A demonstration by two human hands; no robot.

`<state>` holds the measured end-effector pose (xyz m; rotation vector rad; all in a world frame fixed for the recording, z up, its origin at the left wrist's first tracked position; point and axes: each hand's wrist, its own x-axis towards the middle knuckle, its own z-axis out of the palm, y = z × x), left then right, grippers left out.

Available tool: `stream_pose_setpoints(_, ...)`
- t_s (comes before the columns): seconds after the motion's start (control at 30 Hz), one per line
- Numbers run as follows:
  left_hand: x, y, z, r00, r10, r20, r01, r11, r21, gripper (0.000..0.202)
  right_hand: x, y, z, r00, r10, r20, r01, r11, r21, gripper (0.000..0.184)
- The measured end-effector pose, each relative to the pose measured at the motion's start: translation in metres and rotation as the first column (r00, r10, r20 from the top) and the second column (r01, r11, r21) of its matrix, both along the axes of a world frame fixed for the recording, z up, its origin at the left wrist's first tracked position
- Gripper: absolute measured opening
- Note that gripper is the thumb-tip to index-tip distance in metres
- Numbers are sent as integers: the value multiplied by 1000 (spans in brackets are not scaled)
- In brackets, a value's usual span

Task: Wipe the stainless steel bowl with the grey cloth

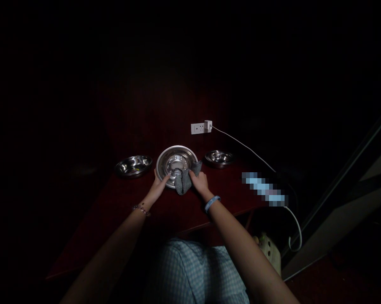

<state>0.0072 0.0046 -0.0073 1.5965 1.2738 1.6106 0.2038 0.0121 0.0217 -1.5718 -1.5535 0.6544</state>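
A round steel plate [174, 159] is tilted up toward me at the middle of a dark red table [120, 202]. My left hand [160, 185] grips its lower left rim, thumb on the inside. My right hand [199, 182] is closed on a grey cloth [183, 180], pressed against the plate's lower right part. A bead bracelet is on my left wrist and a blue band on my right wrist.
A steel bowl [133, 165] rests on the table to the left, another steel dish [219, 158] to the right. A white wall socket [198, 128] with a plugged charger [208, 125] sits behind; its white cable [250, 150] runs right and down. The surroundings are very dark.
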Motion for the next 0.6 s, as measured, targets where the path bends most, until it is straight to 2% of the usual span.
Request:
stream_pose_setpoints(0.13, 4, 0, -5, 989, -124, -76, 118, 990, -79, 64, 0, 1, 0, 1000, -8, -25, 8, 1000, 0, 40)
stream_pose_setpoints(0.3, 3, 1, -7, 976, -182, -118, 168, 979, -117, 58, 0, 2, -2, 999, -15, -44, 15, 1000, 9, 40)
stream_pose_setpoints(0.6, 1, 4, -3, 999, -44, -15, 40, 982, -185, 48, 0, 5, -6, 999, -25, -23, 25, 1000, 12, 45)
